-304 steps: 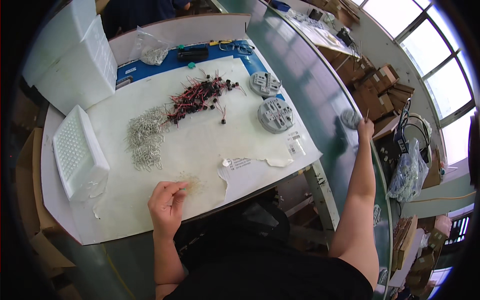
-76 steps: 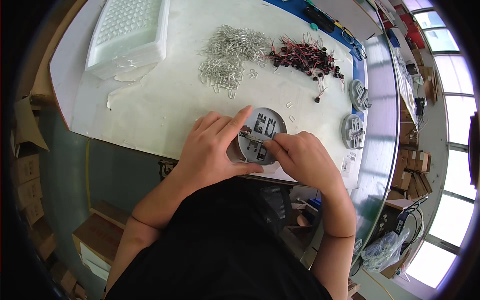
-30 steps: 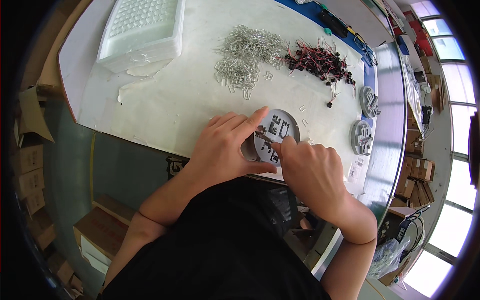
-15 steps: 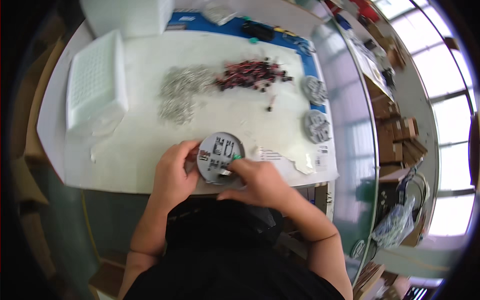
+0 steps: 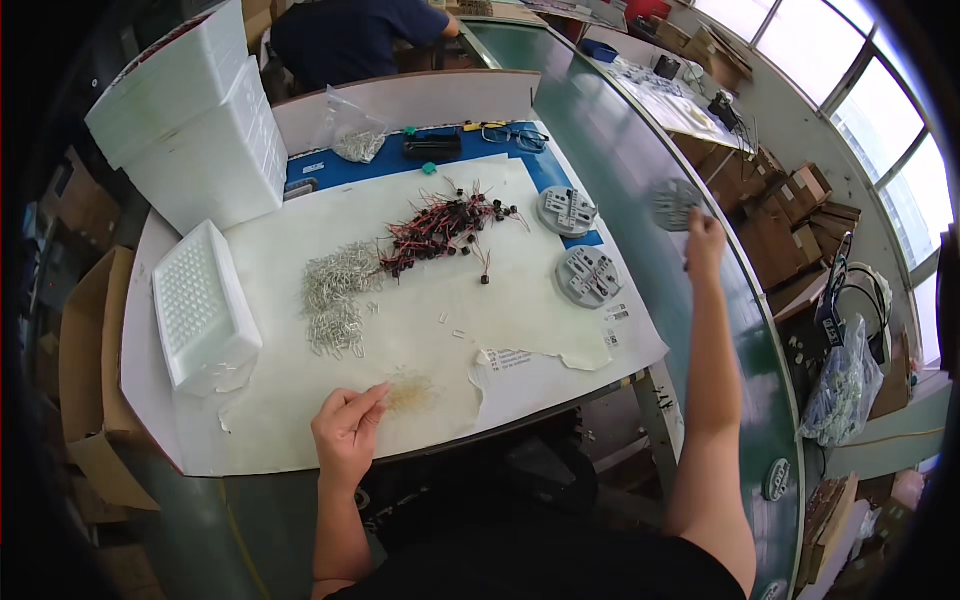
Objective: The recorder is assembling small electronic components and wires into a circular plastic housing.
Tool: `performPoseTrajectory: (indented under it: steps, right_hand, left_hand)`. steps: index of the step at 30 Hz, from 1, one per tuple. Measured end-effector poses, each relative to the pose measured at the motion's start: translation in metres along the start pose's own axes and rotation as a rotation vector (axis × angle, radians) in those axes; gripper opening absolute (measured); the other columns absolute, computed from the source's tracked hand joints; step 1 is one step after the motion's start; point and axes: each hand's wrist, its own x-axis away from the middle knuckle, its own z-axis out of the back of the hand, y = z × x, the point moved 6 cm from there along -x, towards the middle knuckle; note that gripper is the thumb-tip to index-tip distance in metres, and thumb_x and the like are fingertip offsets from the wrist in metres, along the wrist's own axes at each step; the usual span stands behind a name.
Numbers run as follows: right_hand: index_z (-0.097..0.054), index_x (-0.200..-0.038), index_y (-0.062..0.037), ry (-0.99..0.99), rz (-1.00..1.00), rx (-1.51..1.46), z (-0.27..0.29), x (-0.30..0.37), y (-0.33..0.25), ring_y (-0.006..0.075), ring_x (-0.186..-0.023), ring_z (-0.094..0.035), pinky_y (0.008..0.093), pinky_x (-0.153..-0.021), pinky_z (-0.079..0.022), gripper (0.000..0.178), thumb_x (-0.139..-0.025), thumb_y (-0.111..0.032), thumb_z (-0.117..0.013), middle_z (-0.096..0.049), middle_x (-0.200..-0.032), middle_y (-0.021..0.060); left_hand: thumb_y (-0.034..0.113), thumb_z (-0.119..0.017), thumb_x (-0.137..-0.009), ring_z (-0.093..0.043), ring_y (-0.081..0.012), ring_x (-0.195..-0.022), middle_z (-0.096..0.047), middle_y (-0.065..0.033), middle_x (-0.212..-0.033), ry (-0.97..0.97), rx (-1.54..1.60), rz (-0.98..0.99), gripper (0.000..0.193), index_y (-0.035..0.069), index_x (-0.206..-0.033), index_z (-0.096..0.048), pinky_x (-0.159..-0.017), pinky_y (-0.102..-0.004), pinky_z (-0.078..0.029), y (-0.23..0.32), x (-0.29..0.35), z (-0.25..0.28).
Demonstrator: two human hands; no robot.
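Green and glossy, the conveyor belt [image 5: 610, 130] runs down the right side of the white table [image 5: 150, 400], with the right arm stretched out over it. A pale paper sheet [image 5: 270, 405] covers most of the tabletop, torn near its front edge.

Out on the belt, the right hand [image 5: 705, 243] is at the near edge of a grey disc [image 5: 677, 203], its fingertips meeting the rim in this view. I cannot tell whether the fingers are clamped on it or only touching, nor whether the disc is being put down or lifted. For good handling I would take it by the rim, keep it level and leave the raised parts unpressed; at such full stretch, leaning in a little should steady the wrist. Two similar discs [image 5: 588, 277] sit near the table's right side, and the arm would do well to pass clear of them.

The left hand [image 5: 343, 432] is over the front of the sheet, thumb and forefinger tips together; anything between them is too small to make out. Right beside those tips lies a scatter of tiny yellowish bits [image 5: 412, 390], so holding that hand quiet should avoid spreading them.
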Motion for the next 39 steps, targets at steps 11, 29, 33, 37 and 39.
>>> performPoseTrajectory:
  steps: [11, 29, 33, 37, 39]
  right_hand:
    - [-0.076, -0.087, 0.0023, -0.596, -0.028, 0.441, -0.021, 0.106, -0.062, 0.0191, -0.053, -0.065, 0.0386, -0.048, -0.049, 0.046, -0.095, -0.042, -0.073, -0.072, -0.070, 0.0111]
    - [-0.071, -0.083, 0.0043, -1.196, 0.700, 0.030, -0.153, 0.318, -0.227, 0.0154, -0.061, -0.068, 0.0342, -0.059, -0.053, 0.026, -0.094, -0.018, -0.079, -0.069, -0.067, 0.0119]
    - [-0.072, -0.086, 0.0037, -1.328, 0.619, 0.028, -0.171, 0.312, -0.240, 0.0134, -0.064, -0.065, 0.0328, -0.061, -0.053, 0.023, -0.091, -0.017, -0.082, -0.071, -0.072, 0.0106]
    - [-0.073, -0.091, 0.0033, -1.377, 0.489, 0.171, -0.162, 0.327, -0.246, 0.0117, -0.064, -0.062, 0.0315, -0.061, -0.051, 0.021, -0.090, -0.016, -0.083, -0.072, -0.076, 0.0087]
    - [-0.073, -0.092, 0.0032, -1.352, 0.490, 0.233, -0.149, 0.336, -0.251, 0.0112, -0.063, -0.060, 0.0311, -0.061, -0.051, 0.021, -0.089, -0.015, -0.083, -0.072, -0.076, 0.0080]
  left_hand:
    - [0.002, -0.084, -0.086, -0.069, -0.0274, -0.084, -0.072, -0.0107, -0.095, -0.056, -0.097, -0.006, 0.023, 0.005, -0.108, -0.082, -0.077, -0.0399, -0.056, 0.009, -0.004, -0.005]
    - [0.035, -0.100, -0.071, -0.062, -0.0393, -0.125, -0.060, -0.0188, -0.140, -0.127, -0.109, -0.007, 0.108, 0.005, -0.160, -0.046, -0.104, -0.0484, -0.053, 0.014, -0.016, -0.026]
    - [0.044, -0.099, -0.070, -0.060, -0.0413, -0.127, -0.059, -0.0192, -0.138, -0.097, -0.119, 0.005, 0.113, 0.004, -0.160, -0.044, -0.107, -0.0497, -0.051, 0.025, -0.019, -0.025]
    - [0.050, -0.097, -0.070, -0.057, -0.0416, -0.130, -0.055, -0.0208, -0.142, -0.094, -0.283, -0.004, 0.117, 0.004, -0.162, -0.042, -0.111, -0.0506, -0.048, 0.032, -0.019, -0.034]
    - [0.050, -0.097, -0.070, -0.057, -0.0416, -0.131, -0.055, -0.0211, -0.143, -0.084, -0.289, 0.015, 0.118, 0.004, -0.162, -0.041, -0.112, -0.0508, -0.048, 0.037, -0.021, -0.037]
